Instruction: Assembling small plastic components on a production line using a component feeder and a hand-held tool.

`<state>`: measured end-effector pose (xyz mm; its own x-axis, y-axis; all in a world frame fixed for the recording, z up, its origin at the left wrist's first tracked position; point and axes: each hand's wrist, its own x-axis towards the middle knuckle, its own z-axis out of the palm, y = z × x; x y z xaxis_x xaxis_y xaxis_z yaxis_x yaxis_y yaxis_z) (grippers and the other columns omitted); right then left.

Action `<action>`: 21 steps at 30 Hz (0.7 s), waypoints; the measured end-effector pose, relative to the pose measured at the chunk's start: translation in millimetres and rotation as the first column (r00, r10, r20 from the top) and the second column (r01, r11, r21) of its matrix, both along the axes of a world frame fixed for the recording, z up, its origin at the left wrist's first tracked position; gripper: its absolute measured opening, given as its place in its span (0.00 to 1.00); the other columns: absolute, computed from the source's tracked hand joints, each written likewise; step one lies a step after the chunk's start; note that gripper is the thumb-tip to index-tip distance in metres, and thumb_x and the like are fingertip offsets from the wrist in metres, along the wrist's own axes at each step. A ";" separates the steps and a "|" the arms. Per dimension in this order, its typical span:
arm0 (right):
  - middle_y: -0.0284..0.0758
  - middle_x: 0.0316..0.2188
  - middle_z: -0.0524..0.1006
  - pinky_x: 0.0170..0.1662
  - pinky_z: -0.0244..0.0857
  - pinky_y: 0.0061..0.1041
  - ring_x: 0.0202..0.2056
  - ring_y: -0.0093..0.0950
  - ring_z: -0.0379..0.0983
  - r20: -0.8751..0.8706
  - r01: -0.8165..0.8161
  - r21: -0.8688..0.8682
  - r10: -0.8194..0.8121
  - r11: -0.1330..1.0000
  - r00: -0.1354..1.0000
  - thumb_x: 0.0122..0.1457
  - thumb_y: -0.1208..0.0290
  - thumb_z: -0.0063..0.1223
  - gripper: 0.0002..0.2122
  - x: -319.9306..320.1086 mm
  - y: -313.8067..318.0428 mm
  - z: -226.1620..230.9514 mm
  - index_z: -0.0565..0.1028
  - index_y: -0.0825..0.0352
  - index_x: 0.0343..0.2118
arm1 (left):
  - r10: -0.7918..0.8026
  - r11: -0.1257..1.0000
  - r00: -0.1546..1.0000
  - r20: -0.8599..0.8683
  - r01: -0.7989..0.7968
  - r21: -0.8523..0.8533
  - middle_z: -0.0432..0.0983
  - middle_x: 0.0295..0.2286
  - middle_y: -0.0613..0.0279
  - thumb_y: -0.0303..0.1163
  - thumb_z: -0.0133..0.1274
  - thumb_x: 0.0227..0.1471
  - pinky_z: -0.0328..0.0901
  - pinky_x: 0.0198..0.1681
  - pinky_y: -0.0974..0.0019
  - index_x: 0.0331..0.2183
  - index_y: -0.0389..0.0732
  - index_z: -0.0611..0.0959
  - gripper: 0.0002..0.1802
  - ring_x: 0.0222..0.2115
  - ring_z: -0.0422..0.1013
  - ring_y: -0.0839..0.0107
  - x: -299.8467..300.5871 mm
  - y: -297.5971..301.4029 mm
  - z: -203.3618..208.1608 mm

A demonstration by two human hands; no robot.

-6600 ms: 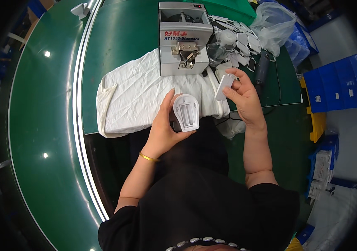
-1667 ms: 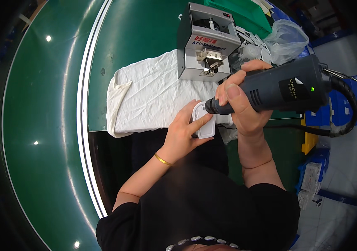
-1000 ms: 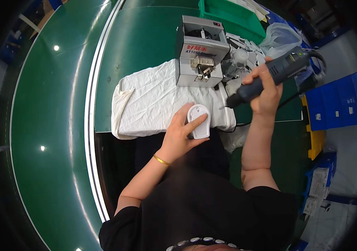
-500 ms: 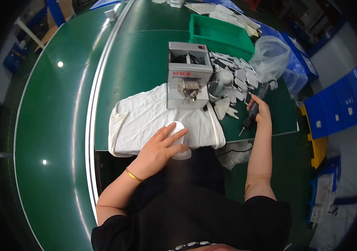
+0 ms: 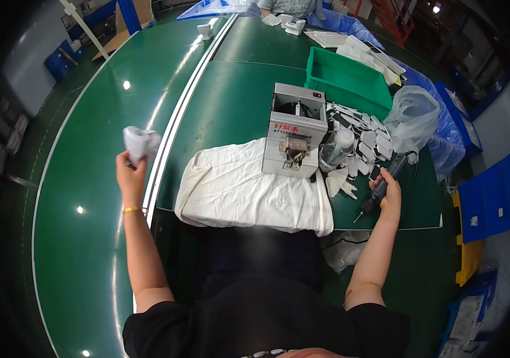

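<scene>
My left hand [image 5: 131,179] reaches out to the left over the green conveyor belt, its fingers closed on a white plastic housing [image 5: 138,142] with a rounded end. Off to the right, my right hand [image 5: 390,190] is wrapped round a dark electric screwdriver [image 5: 374,199], whose bit points down toward the table's front edge. Between the hands lies a folded white cloth [image 5: 240,188]. Behind it stands a grey screw feeder [image 5: 297,128] with a metal outlet on its front.
Beside the feeder are a clear bottle [image 5: 334,154], a white glove [image 5: 340,182] and a heap of flat white and dark pieces [image 5: 365,143]. Farther back stand a green bin [image 5: 350,89] and a clear plastic bag [image 5: 413,113]. Another person [image 5: 294,7] sits at the far end.
My left hand has lifted the white plastic housing off the cloth and swung it left over the belt. My right hand still grips the screwdriver. The whole view has shifted.
</scene>
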<state>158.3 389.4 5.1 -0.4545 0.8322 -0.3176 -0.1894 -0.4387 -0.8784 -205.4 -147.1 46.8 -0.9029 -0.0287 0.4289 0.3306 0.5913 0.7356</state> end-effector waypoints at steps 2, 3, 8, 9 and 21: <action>0.32 0.22 0.71 0.29 0.74 0.34 0.21 0.26 0.70 -0.005 0.002 0.011 -0.001 1.000 1.000 0.54 0.71 0.62 0.12 -2.6 -0.7 0.9 0.69 0.62 0.36 | 0.149 0.975 0.989 -0.024 -0.151 -0.163 0.76 0.30 0.56 0.38 0.64 0.45 0.68 0.37 0.65 0.40 0.32 0.75 0.25 0.28 0.73 0.67 -42.5 -37.2 -23.1; 0.32 0.22 0.71 0.29 0.73 0.34 0.20 0.26 0.70 0.005 -0.004 0.023 0.003 1.000 1.000 0.54 0.71 0.62 0.12 -3.1 -1.2 1.1 0.69 0.62 0.36 | 0.148 0.975 0.989 -0.030 -0.151 -0.165 0.76 0.30 0.56 0.38 0.64 0.45 0.68 0.37 0.65 0.40 0.32 0.75 0.25 0.28 0.73 0.67 -57.0 -50.0 -35.1; 0.32 0.22 0.71 0.27 0.72 0.33 0.20 0.26 0.70 0.033 0.020 0.034 -0.021 0.999 0.999 0.53 0.71 0.63 0.12 -1.0 -2.6 0.8 0.69 0.63 0.35 | 0.286 0.924 0.949 0.136 -0.235 -0.303 0.80 0.34 0.50 0.51 0.67 0.38 0.67 0.43 0.60 0.35 0.33 0.83 0.30 0.36 0.76 0.57 -76.4 -69.8 -74.5; 0.32 0.21 0.71 0.26 0.72 0.31 0.19 0.25 0.70 0.058 0.033 0.049 -0.036 0.998 0.998 0.53 0.70 0.63 0.12 -1.3 -5.8 3.3 0.69 0.63 0.33 | 0.325 0.905 0.940 0.098 -0.279 -0.321 0.81 0.33 0.50 0.52 0.67 0.36 0.67 0.45 0.59 0.32 0.35 0.86 0.30 0.38 0.76 0.54 -76.7 -67.4 -77.1; 0.33 0.21 0.71 0.21 0.69 0.30 0.18 0.27 0.70 0.136 0.061 0.076 -0.071 0.995 0.988 0.50 0.68 0.67 0.15 -6.4 -2.5 0.4 0.69 0.67 0.30 | 0.294 0.861 0.931 -0.218 -0.357 -0.363 0.66 0.53 0.46 0.49 0.67 0.39 0.54 0.59 0.51 0.56 0.37 0.66 0.48 0.56 0.60 0.49 -22.1 -8.3 -16.2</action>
<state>151.9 386.9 5.5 -0.3535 0.8817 -0.3126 -0.0907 -0.3649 -0.9266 -227.6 -155.4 30.7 -0.7953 -0.1119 0.5958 0.1564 0.9117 0.3799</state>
